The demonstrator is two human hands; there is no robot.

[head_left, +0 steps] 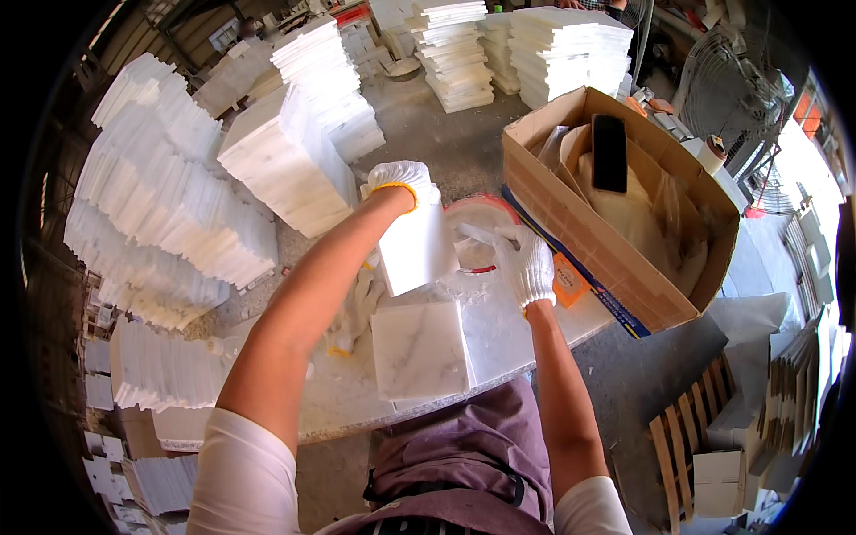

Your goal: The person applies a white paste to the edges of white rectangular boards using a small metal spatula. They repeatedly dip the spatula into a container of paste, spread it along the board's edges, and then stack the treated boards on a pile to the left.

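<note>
My left hand (398, 178), in a white knitted glove with a yellow cuff, grips the far end of a white marble tile (415, 253). That tile is tilted above the stone-topped table (334, 406). My right hand (528, 266), gloved too, is closed on a pale strip-like piece (477, 234) whose kind I cannot make out. Under this piece lies a round item with a red rim (486, 203). Closer to me, a grey-veined marble tile (419, 352) rests flat near the table's front edge. Left of it lies a loose, crumpled white glove (358, 308).
A cardboard box (615, 259) with plastic wrapping and a black phone (609, 153) stands at the right. Tall tile stacks (169, 196) line the left; a marble block (290, 160) and more stacks (450, 53) stand behind. An orange packet (568, 281) lies beside the box. A wooden pallet (682, 441) sits lower right.
</note>
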